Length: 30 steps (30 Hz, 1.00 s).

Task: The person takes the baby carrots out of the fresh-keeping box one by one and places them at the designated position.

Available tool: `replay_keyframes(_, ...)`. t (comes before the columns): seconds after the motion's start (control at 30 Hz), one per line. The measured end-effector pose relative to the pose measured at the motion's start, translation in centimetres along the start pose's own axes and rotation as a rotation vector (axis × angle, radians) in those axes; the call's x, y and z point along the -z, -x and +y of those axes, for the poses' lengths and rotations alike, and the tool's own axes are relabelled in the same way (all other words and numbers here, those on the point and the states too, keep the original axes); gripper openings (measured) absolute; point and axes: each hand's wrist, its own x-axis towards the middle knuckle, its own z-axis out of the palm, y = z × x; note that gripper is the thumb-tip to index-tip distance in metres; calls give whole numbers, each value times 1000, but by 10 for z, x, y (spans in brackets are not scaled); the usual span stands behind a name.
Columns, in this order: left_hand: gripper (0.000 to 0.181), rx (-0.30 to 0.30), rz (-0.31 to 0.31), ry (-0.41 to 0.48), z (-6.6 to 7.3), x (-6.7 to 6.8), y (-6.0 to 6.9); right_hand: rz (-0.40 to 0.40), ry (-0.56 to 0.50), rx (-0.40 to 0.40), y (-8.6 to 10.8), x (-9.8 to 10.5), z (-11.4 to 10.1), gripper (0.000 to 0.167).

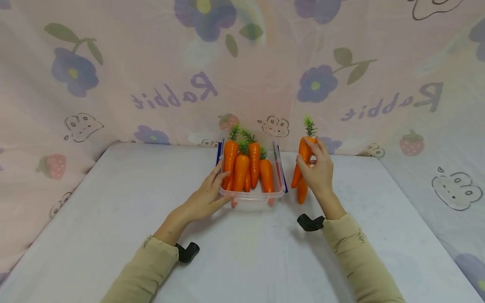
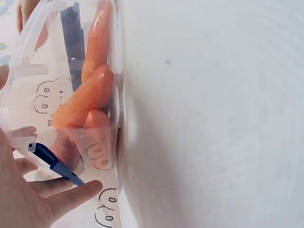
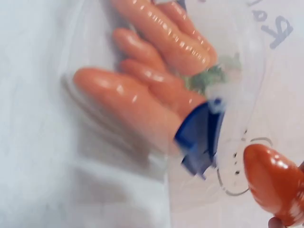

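A clear plastic box point(image 1: 251, 195) with blue side clips holds several orange carrots point(image 1: 241, 168) with green leafy tops. My left hand point(image 1: 204, 200) rests at its left front corner, fingers spread along the side and thumb by the front rim. In the left wrist view, those fingers lie beside a blue clip point(image 2: 54, 162). To the right of the box, my right hand point(image 1: 318, 166) pinches a carrot point(image 1: 302, 162), top up and tip down. A second carrot point(image 1: 302, 192) shows beneath it; whether the hand also holds that one, I cannot tell.
A white table point(image 1: 242, 261) carries the box near its back edge. Behind it hangs a pink cloth point(image 1: 151, 54) printed with flowers and rabbits. Black pieces point(image 1: 310, 223) stick out by both sleeve cuffs.
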Motion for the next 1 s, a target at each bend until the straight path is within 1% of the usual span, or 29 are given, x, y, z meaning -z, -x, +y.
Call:
replay_keyframes(0.1, 71, 4, -3, 3, 0, 0, -1, -12, 28, -16, 1, 1, 11, 48)
replay_keyframes(0.23, 71, 10, -6, 4, 0, -1, -1, -55, 77, -46, 2, 4, 24, 48)
replay_keyframes(0.43, 70, 0, 4, 6, 0, 0, 0, -105, 132, -89, 4, 6, 40, 49)
replay_keyframes(0.6, 70, 3, 0, 0, 0, 0, -1, -134, 171, -98, 7, 7, 50, 48)
replay_keyframes(0.77, 70, 8, -2, 5, 1, 1, -1, -166, 185, -115, 10, 9, 58, 48)
replay_keyframes(0.9, 70, 2, -2, 10, 1, 2, -1, -215, 193, -147, 13, 12, 65, 48)
replay_keyframes(1.0, 70, -3, -1, 11, 1, 1, 0, -274, 210, -180, 14, 15, 68, 49)
